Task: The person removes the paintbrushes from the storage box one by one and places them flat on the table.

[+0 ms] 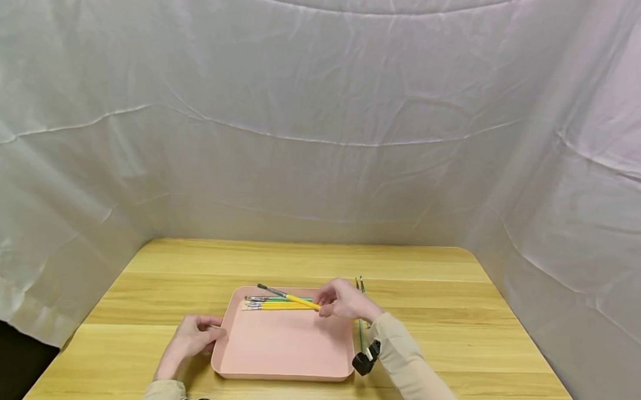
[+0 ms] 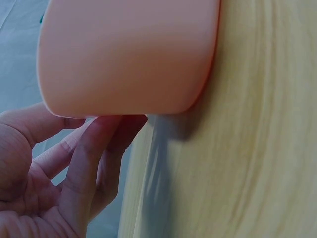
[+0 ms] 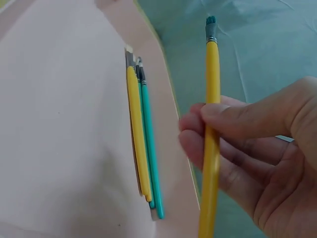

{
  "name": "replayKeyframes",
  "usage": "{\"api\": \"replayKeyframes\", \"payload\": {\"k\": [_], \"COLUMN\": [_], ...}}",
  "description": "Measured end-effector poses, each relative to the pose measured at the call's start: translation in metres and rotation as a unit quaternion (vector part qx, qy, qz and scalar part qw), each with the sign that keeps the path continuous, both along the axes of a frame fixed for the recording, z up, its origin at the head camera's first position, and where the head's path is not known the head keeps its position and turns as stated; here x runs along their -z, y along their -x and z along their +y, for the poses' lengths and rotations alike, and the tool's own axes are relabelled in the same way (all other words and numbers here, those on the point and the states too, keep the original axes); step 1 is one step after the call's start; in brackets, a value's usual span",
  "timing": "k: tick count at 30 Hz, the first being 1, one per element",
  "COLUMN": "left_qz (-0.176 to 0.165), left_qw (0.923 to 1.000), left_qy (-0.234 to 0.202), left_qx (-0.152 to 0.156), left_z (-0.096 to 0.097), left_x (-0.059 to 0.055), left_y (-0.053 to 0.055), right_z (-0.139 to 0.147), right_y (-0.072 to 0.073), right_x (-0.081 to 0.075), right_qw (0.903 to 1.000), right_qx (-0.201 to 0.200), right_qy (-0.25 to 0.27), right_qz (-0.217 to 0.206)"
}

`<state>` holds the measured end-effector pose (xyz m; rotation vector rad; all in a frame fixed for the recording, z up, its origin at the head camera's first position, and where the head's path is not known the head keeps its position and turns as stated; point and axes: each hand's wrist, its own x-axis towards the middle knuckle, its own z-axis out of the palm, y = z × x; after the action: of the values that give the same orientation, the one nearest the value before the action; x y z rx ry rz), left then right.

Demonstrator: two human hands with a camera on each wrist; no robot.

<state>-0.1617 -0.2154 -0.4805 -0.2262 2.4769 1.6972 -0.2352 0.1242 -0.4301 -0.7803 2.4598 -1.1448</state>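
Observation:
My right hand [image 1: 343, 299] pinches a yellow-handled paintbrush [image 3: 212, 79] between thumb and fingers, above the far right part of the pink tray [image 1: 286, 349]. The brush has dark bristles, which point left in the head view. Below it, several paintbrushes with yellow handles [image 3: 136, 124] and green handles [image 3: 150, 153] lie side by side along the tray's far wall. At the tray's left edge, my left hand [image 1: 190, 341] holds the rim between thumb and fingers. In the left wrist view, the fingertips [image 2: 106, 126] are partly hidden by the tray's wall.
To the right of the tray, more thin paintbrushes [image 1: 361, 328] lie on the wooden table [image 1: 443, 322], partly hidden by the right wrist and its black strap camera [image 1: 365, 361]. Pale grey cloth [image 1: 321, 182] hangs around the table's back and sides.

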Motion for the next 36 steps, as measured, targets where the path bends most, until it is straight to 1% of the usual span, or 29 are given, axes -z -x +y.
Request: {"api": "replayKeyframes", "payload": {"k": [4, 7, 10, 13, 17, 19, 22, 26, 31, 36], "left_qz": [0.001, 0.000, -0.001, -0.002, 0.001, 0.002, -0.001, 0.003, 0.005, 0.004], "left_qw": [1.0000, 1.0000, 1.0000, 1.0000, 1.0000, 1.0000, 1.0000, 1.0000, 1.0000, 1.0000], "left_qy": [0.000, 0.001, 0.000, -0.001, -0.003, -0.002, -0.001, 0.000, 0.003, 0.003], "left_qx": [0.002, 0.002, 0.000, 0.003, 0.008, 0.007, 0.002, 0.008, 0.007, 0.001], "left_z": [0.000, 0.000, 0.000, -0.001, -0.002, -0.002, -0.002, -0.002, -0.001, 0.000], "left_x": [-0.001, -0.001, -0.001, 0.000, 0.000, 0.000, 0.001, 0.001, 0.001, 0.002], "left_y": [0.000, 0.000, 0.000, 0.000, 0.000, 0.000, 0.000, 0.000, 0.000, 0.001], "right_z": [0.006, 0.011, 0.017, 0.020, 0.024, 0.025, 0.027, 0.031, 0.038, 0.048], "right_y": [-0.004, -0.006, -0.009, -0.013, -0.019, -0.022, -0.025, -0.029, -0.034, -0.039], "right_x": [0.004, 0.008, 0.014, 0.018, 0.021, 0.023, 0.027, 0.031, 0.035, 0.036], "right_qw": [0.9983, 0.9944, 0.9869, 0.9772, 0.9647, 0.9595, 0.9543, 0.9473, 0.9315, 0.9152], "right_qx": [0.035, 0.060, 0.083, 0.109, 0.142, 0.151, 0.155, 0.157, 0.166, 0.193], "right_qy": [0.047, 0.086, 0.134, 0.175, 0.215, 0.231, 0.251, 0.276, 0.317, 0.342], "right_qz": [0.001, -0.010, -0.033, -0.050, -0.055, -0.055, -0.047, -0.040, -0.065, -0.091]}}
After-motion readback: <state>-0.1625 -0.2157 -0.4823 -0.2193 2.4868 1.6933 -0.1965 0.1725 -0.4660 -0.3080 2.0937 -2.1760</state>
